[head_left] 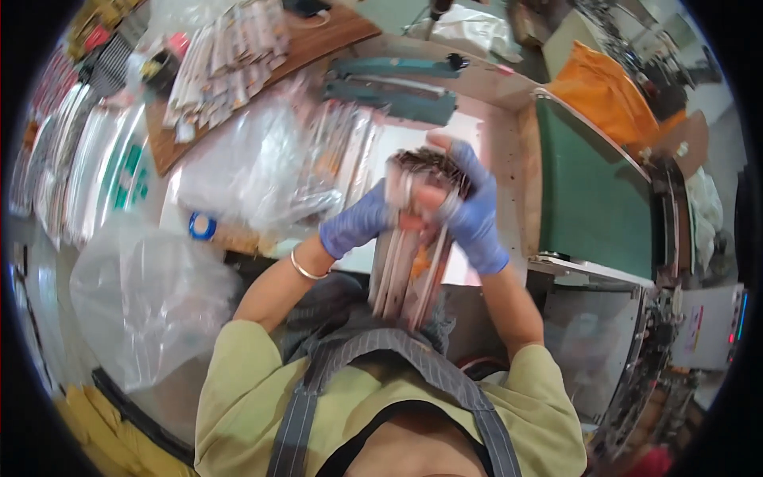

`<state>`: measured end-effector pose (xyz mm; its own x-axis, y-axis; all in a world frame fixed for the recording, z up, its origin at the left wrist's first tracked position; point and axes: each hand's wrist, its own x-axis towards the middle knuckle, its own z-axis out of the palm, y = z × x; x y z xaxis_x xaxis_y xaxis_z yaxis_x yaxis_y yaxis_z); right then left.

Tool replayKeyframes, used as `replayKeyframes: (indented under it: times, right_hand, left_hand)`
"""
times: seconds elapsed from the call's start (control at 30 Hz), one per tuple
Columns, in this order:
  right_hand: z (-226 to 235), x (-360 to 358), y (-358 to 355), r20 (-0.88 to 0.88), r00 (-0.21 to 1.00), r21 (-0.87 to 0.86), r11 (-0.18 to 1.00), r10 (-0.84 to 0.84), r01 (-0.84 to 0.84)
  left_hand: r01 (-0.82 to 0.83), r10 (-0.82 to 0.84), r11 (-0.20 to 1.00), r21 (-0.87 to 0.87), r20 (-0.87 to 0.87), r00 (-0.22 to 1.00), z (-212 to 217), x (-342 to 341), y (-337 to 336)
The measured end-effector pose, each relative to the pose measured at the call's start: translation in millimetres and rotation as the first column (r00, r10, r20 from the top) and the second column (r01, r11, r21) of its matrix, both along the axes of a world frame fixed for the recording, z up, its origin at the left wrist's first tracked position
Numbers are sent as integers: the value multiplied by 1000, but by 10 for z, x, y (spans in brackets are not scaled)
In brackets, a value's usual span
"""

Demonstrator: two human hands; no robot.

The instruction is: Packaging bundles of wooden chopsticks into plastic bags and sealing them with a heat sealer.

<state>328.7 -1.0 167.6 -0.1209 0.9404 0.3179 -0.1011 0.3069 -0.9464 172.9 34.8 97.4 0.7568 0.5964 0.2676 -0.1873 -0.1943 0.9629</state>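
Over the front of the white worktable [405, 137], I hold a bundle of long, slim, pale packets [409, 274] upright between both hands. Its upper end shows a dark brown, ragged tuft that I cannot identify. My left hand [356, 219], in a blue glove with bare fingertips, is closed around the bundle's left side. Gloved the same way, my right hand [475, 211] grips the upper right side, its fingers curled over the top. Motion blurs the fingertips and packet ends. Similar packets [342, 147] lie behind my left hand, beside a clear plastic bag [242, 167].
A teal metal device [389, 89] stands at the table's back. Slim packets [226, 60] are piled on a brown board [334, 32]. A blue tape roll [202, 226] sits near the front left edge. To the right are a green belt [592, 191] and orange cloth [604, 91].
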Motion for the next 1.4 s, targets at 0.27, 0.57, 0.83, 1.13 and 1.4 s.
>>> replayKeyframes:
  times: [0.27,0.57,0.83,1.13,1.4]
  right_hand:
    - [-984,-400,122,-612,749,-495,617,252,-612]
    - [-1545,-1383,335,-549,698,-480,510,460,-714]
    - [-1295,-1026,-145,-578,783,-475,686,229,-551]
    - [-1893,-69,-500,-6,937,-450,838,-350,310]
    - [-2045,-130,-1702,586,810,-212,962,-15,170]
  left_hand:
    - [-775,962,256,578,-229,147,-523,-689,-1126]
    - [-369,931,348,862,-274,239,-565,-1578,-804]
    - [-615,936,159,772,80,343,-509,-1168,-1195]
    - [-498,755,624,603,-300,583,-1082,-37,-682]
    - [-208,570,734,647,-420,706,-919,-458,-1561]
